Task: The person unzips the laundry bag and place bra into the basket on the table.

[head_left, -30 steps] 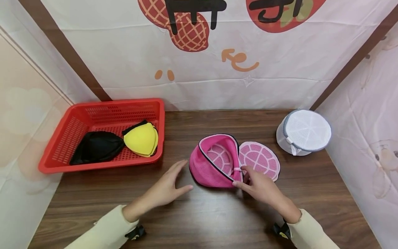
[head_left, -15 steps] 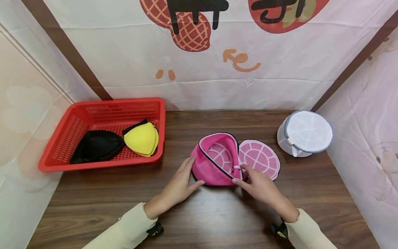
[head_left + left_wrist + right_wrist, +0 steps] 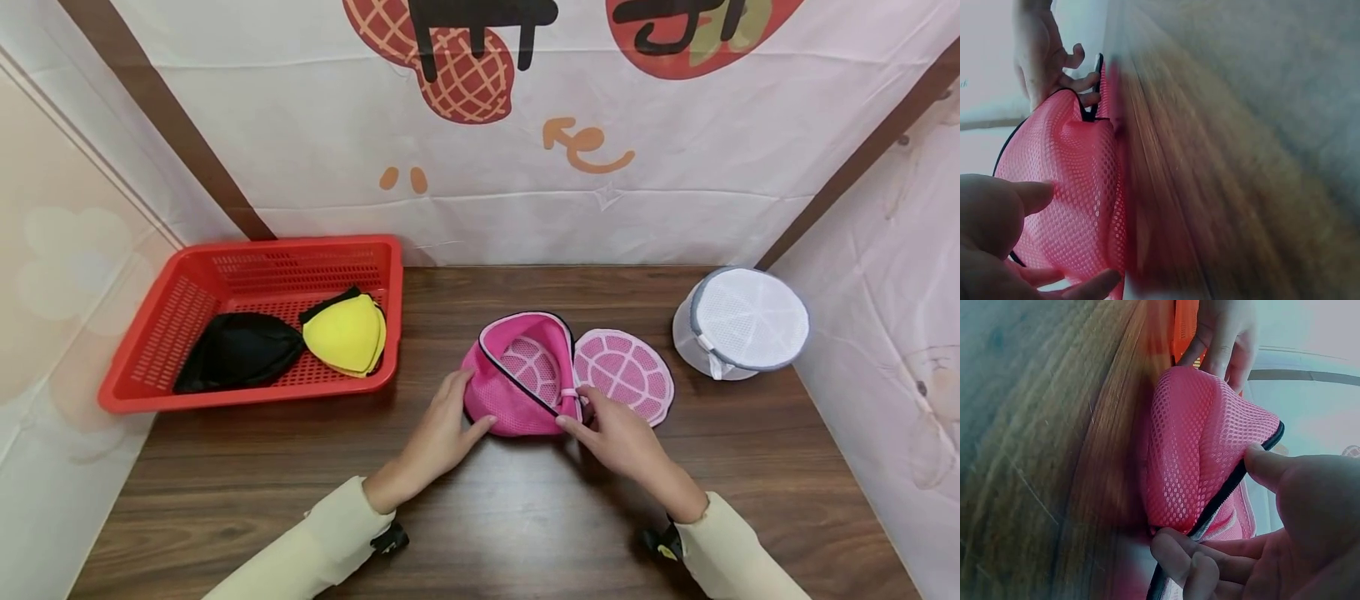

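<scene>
A pink mesh laundry bag (image 3: 513,407) with a dark zipper edge lies on the wooden table, its mouth gaping and its ribbed round panel showing inside. Its round ribbed lid (image 3: 626,375) is folded out flat to the right. At the bag's left side my left hand (image 3: 435,437) holds the mesh, thumb on the front and fingers round the side. My right hand (image 3: 626,442) pinches the zipper edge at the right front; in the right wrist view its thumb (image 3: 1266,465) lies along the black zipper.
At the left, a red plastic basket (image 3: 225,402) contains a black bra (image 3: 240,350) and a yellow bra cup (image 3: 345,333). A white mesh laundry bag (image 3: 750,321) with a grey rim stands at the back right. Printed cloth (image 3: 480,217) hangs behind the table.
My left hand has come in from the left and taken hold of the bag's side. The pink bag has shifted slightly away from me; my right hand keeps its pinch on the edge.
</scene>
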{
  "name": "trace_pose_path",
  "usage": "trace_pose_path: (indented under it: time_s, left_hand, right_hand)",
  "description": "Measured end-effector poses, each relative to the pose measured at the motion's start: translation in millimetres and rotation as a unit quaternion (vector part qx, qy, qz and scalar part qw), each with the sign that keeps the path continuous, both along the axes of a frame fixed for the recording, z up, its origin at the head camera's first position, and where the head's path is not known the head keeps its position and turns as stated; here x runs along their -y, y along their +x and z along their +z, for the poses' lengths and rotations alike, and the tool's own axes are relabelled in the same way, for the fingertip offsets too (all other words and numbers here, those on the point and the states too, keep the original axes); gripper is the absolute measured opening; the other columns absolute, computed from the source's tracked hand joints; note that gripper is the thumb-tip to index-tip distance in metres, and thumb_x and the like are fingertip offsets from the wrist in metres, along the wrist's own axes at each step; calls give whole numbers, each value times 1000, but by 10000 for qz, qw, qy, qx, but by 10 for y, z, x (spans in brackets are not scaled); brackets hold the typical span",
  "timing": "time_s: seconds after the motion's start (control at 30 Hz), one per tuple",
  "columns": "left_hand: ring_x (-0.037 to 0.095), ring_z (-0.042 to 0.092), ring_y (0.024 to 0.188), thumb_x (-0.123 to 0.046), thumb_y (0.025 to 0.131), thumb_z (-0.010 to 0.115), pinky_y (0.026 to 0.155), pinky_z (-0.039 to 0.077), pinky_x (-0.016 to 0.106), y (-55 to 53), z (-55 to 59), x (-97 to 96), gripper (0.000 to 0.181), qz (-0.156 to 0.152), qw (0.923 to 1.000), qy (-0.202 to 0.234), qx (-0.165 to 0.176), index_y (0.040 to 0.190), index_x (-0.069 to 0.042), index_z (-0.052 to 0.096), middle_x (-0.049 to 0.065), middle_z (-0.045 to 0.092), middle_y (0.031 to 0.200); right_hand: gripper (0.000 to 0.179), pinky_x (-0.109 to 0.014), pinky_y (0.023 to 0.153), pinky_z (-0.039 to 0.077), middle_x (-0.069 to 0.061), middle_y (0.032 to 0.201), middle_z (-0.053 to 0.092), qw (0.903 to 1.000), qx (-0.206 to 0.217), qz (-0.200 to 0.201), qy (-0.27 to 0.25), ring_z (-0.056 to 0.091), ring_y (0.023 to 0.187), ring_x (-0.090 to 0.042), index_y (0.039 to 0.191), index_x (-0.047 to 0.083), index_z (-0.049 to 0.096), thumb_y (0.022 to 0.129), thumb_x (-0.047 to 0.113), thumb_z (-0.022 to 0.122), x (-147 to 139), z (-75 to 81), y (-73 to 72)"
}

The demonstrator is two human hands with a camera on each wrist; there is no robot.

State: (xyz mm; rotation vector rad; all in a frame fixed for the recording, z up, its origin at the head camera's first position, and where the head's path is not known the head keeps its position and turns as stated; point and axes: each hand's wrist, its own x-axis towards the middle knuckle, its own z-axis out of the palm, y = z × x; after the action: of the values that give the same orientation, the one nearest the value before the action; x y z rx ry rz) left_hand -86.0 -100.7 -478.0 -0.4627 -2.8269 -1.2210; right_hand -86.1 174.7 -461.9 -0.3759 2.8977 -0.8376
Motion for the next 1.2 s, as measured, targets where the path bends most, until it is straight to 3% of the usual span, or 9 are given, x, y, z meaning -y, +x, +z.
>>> trace_pose_path:
  time_s: [0.4, 0.77, 1.2]
  left_hand:
    - [39, 48, 132, -16, 90, 80, 114, 41, 50, -257, -48, -32, 71, 224, 9993, 158, -257, 143, 11, 41, 28, 46, 140]
    - [42, 47, 132, -15, 92, 77, 116, 38, 51, -525, -34, -81, 68, 410, 9990, 63, -189, 143, 13, 40, 30, 46, 140]
    - [46, 43, 136, -11, 95, 72, 119, 33, 51, -847, -56, -151, 70, 693, 9967, 95, -407, 147, 16, 35, 34, 43, 145]
  right_hand:
    - [57, -36, 63, 50, 3, 79, 60, 9997, 12, -182, 172, 56, 70, -15, 131, 6, 60, 95, 48, 70, 84, 7, -266]
    - [63, -51, 83, 56, -10, 96, 68, 9989, 38, -367, 301, 65, 90, -30, 137, 1, 57, 97, 48, 66, 168, 34, -554]
    - [61, -52, 80, 55, -15, 97, 68, 9983, -86, -542, 194, 65, 89, -34, 133, -1, 58, 99, 49, 62, 228, 17, -863]
